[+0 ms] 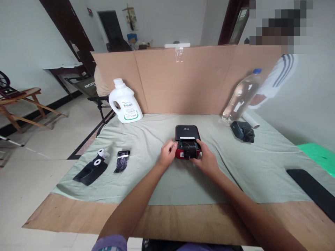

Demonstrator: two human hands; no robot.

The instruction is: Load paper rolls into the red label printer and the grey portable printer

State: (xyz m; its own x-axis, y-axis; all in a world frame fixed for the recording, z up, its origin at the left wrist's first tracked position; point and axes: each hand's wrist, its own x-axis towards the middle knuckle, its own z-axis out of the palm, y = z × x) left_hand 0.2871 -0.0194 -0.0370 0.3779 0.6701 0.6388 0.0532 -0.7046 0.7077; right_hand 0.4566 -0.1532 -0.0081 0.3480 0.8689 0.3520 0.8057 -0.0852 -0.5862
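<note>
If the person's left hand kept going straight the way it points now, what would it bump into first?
Most likely the black-and-red device: the left hand is right at its left side, with fingertips apparently touching it, though this single view leaves the exact contact unclear.

A white jug and a blue-capped clear bottle stand before opposite ends of a cardboard panel. Rightmost on the surface lies a black phone-like slab.
</note>
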